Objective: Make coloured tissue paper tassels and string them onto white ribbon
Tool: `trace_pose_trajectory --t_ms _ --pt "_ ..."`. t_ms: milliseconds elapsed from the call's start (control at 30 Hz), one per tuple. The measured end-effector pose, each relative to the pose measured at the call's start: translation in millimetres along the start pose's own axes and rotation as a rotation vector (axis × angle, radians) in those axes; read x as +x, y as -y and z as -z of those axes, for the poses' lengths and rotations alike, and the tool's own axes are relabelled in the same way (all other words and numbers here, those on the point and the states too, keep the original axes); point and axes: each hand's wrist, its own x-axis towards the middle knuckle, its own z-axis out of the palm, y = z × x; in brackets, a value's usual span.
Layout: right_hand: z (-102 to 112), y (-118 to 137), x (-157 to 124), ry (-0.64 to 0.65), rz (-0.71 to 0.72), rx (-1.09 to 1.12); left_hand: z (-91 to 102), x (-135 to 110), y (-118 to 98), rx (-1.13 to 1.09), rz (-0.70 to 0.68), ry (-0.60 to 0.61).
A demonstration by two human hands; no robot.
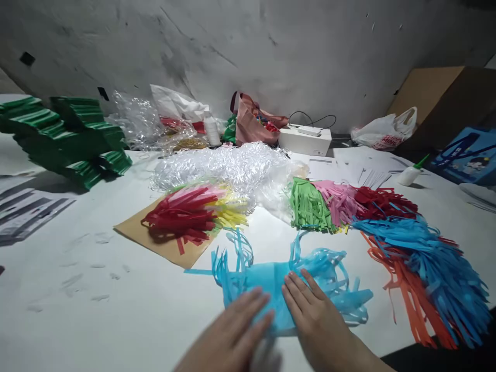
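Pressing blue fringe (271,279) with both flat, open hands.
Our left hand (232,330) is blurred, right hand (313,315) beside it; white table (96,310), grey wall (271,46) beyond.

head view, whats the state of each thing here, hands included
left hand: flat, open, blurred, on the light blue fringed paper
right hand: flat, fingers together, pressing the same paper
light blue fringed paper: lying flat on the table
glue bottle: lying tilted, green cap on
cardboard box: tilted against the wall
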Motion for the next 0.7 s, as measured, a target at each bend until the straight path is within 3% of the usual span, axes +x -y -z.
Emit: trace_pose_trajectory --t_ms 33,133,267,367,567,700 --pt "1.7 -1.8 -1.7 -0.003 0.008 0.012 -5.3 10.3 -13.6 -0.035 -0.058 0.019" --pt "10.0 -10.6 -7.8 -0.009 -0.004 0.068 -18.8 26.2 -30.4 -0.08 -0.003 0.086" --pt "30.4 -20.9 -11.9 -0.011 -0.103 0.172 -21.6 20.6 -18.6 -0.168 0.1 0.067" --pt "41.8 -17.6 -7.4 -0.025 -0.101 0.287 -19.7 15.9 -13.2 -0.26 0.156 0.034" --pt "34.9 -4.9 4.2 -0.042 -0.178 0.546 -27.1 8.0 -15.6 -0.43 0.281 0.061" --pt "34.2 -7.2 8.4 -0.054 -0.253 0.655 -24.5 -3.6 -11.7 -0.421 0.343 0.13"
